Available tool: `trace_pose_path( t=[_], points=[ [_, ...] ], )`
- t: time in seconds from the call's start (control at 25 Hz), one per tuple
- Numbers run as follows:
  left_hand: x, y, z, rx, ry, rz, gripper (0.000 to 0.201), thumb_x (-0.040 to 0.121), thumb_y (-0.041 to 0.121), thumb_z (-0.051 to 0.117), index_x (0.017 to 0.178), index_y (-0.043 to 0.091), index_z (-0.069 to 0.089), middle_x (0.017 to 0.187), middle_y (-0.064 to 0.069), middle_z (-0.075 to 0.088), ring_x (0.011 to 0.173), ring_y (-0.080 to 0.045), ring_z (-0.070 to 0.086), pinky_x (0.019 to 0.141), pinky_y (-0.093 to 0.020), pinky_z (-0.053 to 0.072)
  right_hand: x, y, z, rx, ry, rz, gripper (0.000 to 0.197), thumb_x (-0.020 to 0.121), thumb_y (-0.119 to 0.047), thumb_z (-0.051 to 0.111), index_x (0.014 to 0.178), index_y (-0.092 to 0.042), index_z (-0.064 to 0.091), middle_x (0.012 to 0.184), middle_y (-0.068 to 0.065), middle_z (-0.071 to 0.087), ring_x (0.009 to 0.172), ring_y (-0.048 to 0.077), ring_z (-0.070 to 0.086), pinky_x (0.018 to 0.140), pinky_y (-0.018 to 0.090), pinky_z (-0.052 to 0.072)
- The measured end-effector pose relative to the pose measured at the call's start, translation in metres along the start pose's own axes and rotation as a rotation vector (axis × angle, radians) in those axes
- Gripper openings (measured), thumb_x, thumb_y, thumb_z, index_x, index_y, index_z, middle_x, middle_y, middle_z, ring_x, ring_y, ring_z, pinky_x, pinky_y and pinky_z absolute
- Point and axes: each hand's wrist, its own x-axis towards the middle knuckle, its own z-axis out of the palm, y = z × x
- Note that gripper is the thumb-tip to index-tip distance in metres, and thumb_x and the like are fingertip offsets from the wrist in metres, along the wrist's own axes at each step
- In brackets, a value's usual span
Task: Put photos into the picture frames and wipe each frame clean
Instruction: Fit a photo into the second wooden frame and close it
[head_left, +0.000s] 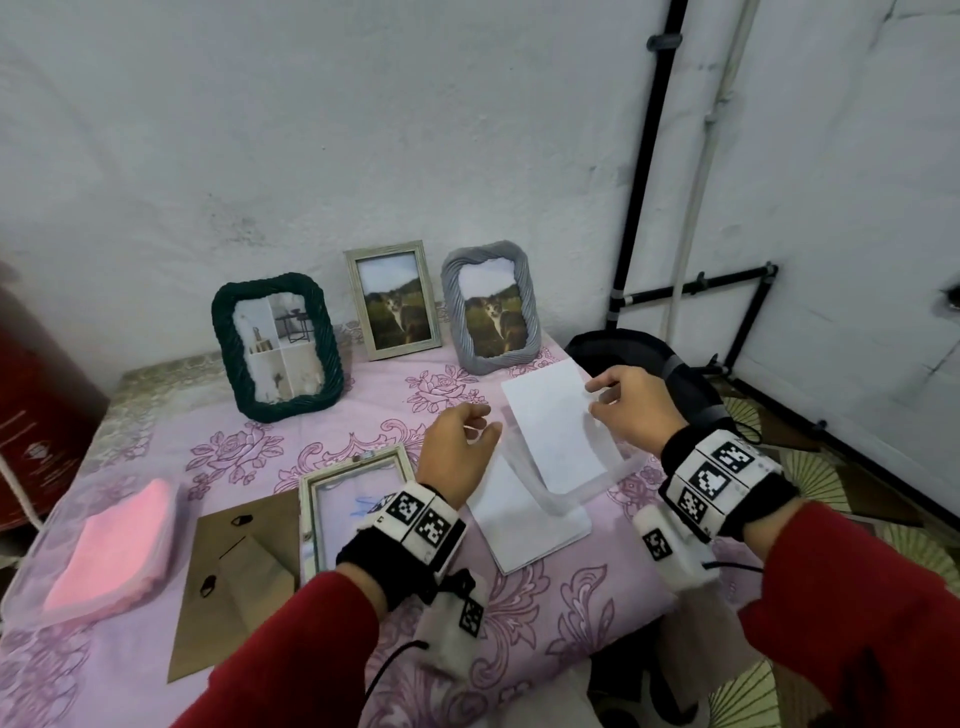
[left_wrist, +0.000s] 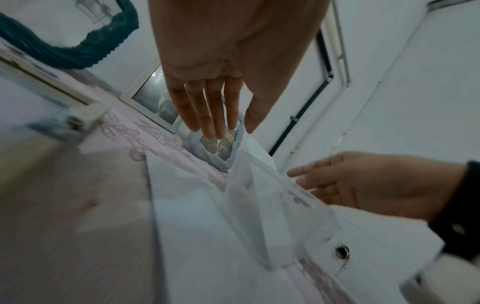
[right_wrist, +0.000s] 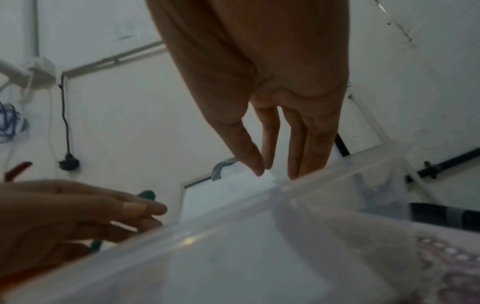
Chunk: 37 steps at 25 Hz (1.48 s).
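Note:
A white photo sheet (head_left: 556, 426), blank side up, leans out of a clear plastic box (head_left: 618, 467) at the table's right. My right hand (head_left: 597, 397) pinches its far right corner between thumb and forefinger, as the right wrist view shows (right_wrist: 262, 170). My left hand (head_left: 485, 423) hovers at the box's left rim with relaxed fingers and holds nothing. An empty wooden frame (head_left: 358, 499) lies face down by my left wrist, its brown backing board (head_left: 239, 577) beside it. A folded pink cloth (head_left: 114, 545) lies at the front left.
Three frames stand along the back wall: a dark green rope frame (head_left: 278, 345), a wooden one (head_left: 395, 301) and a grey one (head_left: 491, 306), both with cat photos. More white sheets (head_left: 530, 530) lie under the box. A black object (head_left: 649, 358) sits beyond the table's right edge.

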Motion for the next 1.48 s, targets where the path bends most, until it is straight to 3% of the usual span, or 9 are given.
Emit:
trace_pose_path(
  t=[0.12, 0.28, 0.44, 0.56, 0.76, 0.96, 1.24, 1.36, 1.48],
  points=[
    [0.017, 0.005, 0.008, -0.03, -0.084, -0.069, 0.034, 0.087, 0.017, 0.063, 0.117, 0.002, 0.061, 0.108, -0.013, 0.066, 0.102, -0.025, 0.061, 0.093, -0.03, 0.045, 0.006, 0.009, 0.001, -0.077, -0.098, 0.043, 0.031, 0.083, -0.004, 0.059, 0.114, -0.005, 0.058, 0.103, 0.011, 0.054, 0.094, 0.029, 0.058, 0.079, 0.035, 0.053],
    [0.022, 0.008, 0.019, -0.078, -0.093, -0.051, 0.026, 0.084, 0.01, 0.066, 0.106, -0.002, 0.064, 0.095, -0.011, 0.065, 0.09, -0.022, 0.059, 0.091, -0.031, 0.047, 0.009, 0.018, 0.011, -0.03, -0.1, 0.025, 0.038, 0.082, -0.004, 0.059, 0.119, -0.007, 0.054, 0.1, 0.011, 0.057, 0.084, 0.025, 0.054, 0.059, 0.012, 0.048],
    [0.022, 0.012, 0.019, -0.192, -0.005, -0.024, 0.017, 0.082, 0.004, 0.066, 0.097, -0.004, 0.063, 0.091, -0.01, 0.064, 0.081, -0.019, 0.059, 0.082, -0.027, 0.049, 0.008, 0.016, 0.011, 0.052, 0.046, -0.033, 0.032, 0.08, -0.004, 0.063, 0.111, -0.009, 0.058, 0.084, 0.003, 0.06, 0.083, 0.024, 0.061, 0.084, 0.037, 0.05],
    [0.021, 0.019, 0.014, -0.308, 0.061, -0.003, 0.013, 0.083, 0.001, 0.064, 0.095, -0.004, 0.063, 0.083, -0.006, 0.063, 0.07, -0.011, 0.057, 0.069, -0.019, 0.047, 0.007, 0.006, 0.004, 0.117, 0.132, -0.084, 0.023, 0.083, -0.008, 0.064, 0.105, -0.01, 0.062, 0.074, -0.003, 0.057, 0.074, 0.015, 0.056, 0.075, 0.029, 0.046],
    [0.019, 0.032, -0.005, -0.482, 0.109, 0.048, 0.015, 0.087, 0.004, 0.06, 0.1, 0.011, 0.055, 0.088, -0.011, 0.063, 0.075, -0.019, 0.058, 0.07, -0.026, 0.05, 0.002, -0.029, -0.011, 0.28, 0.24, -0.212, 0.015, 0.086, -0.008, 0.062, 0.099, -0.015, 0.062, 0.069, -0.009, 0.054, 0.062, 0.001, 0.049, 0.06, 0.005, 0.04],
    [0.006, 0.031, -0.039, -0.513, 0.124, 0.149, 0.035, 0.09, 0.004, 0.054, 0.117, 0.024, 0.046, 0.088, -0.007, 0.057, 0.075, -0.018, 0.057, 0.067, -0.032, 0.051, -0.008, -0.068, -0.003, 0.495, 0.222, -0.296, 0.018, 0.086, -0.002, 0.06, 0.102, -0.011, 0.061, 0.07, -0.008, 0.052, 0.062, 0.001, 0.049, 0.06, 0.004, 0.04],
    [-0.011, 0.004, -0.095, -0.466, 0.178, 0.106, 0.04, 0.089, 0.0, 0.053, 0.119, 0.027, 0.05, 0.09, -0.002, 0.055, 0.079, -0.014, 0.061, 0.072, -0.033, 0.056, -0.023, -0.102, 0.035, 0.509, -0.002, -0.341, 0.048, 0.085, 0.0, 0.06, 0.127, -0.019, 0.046, 0.088, 0.0, 0.053, 0.074, 0.013, 0.054, 0.068, 0.028, 0.052],
    [-0.024, -0.016, -0.117, -0.398, 0.15, 0.026, 0.044, 0.088, -0.003, 0.054, 0.127, 0.015, 0.048, 0.087, -0.003, 0.051, 0.069, -0.011, 0.059, 0.064, -0.033, 0.054, -0.031, -0.108, 0.055, 0.466, -0.17, -0.377, 0.072, 0.084, 0.003, 0.061, 0.14, -0.028, 0.029, 0.091, -0.003, 0.049, 0.065, 0.015, 0.055, 0.063, 0.026, 0.055],
    [-0.037, -0.034, -0.134, -0.306, 0.075, -0.013, 0.056, 0.085, -0.006, 0.056, 0.132, 0.023, 0.042, 0.097, -0.009, 0.054, 0.068, -0.011, 0.059, 0.068, -0.04, 0.056, -0.035, -0.111, 0.076, 0.424, -0.288, -0.391, 0.079, 0.082, 0.005, 0.061, 0.143, -0.031, 0.025, 0.087, -0.008, 0.048, 0.057, 0.011, 0.054, 0.064, 0.033, 0.056]
  ],
)
